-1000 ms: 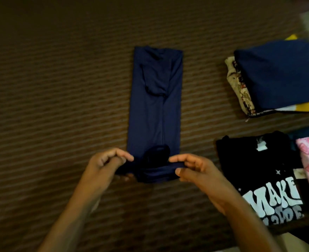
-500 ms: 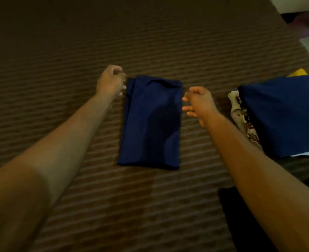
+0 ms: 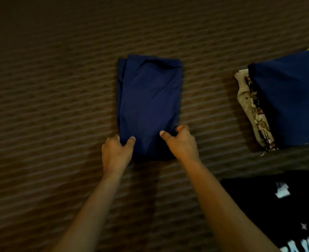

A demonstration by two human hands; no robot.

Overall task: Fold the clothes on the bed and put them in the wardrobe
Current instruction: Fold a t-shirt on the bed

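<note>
A navy blue garment (image 3: 148, 99), folded into a compact rectangle, lies in the middle of the brown striped bed cover (image 3: 50, 88). My left hand (image 3: 116, 153) grips its near left corner, thumb on top. At the near right corner my right hand (image 3: 181, 144) grips the fabric, thumb on top and fingers curled round the edge.
A stack of folded clothes (image 3: 286, 99), navy on top with a patterned piece and yellow beneath, sits at the right. A black printed T-shirt (image 3: 277, 206) lies flat at the lower right.
The long navy strip was folded in half away from me. My hands let go at its far end and came back to grip the near corners.
</note>
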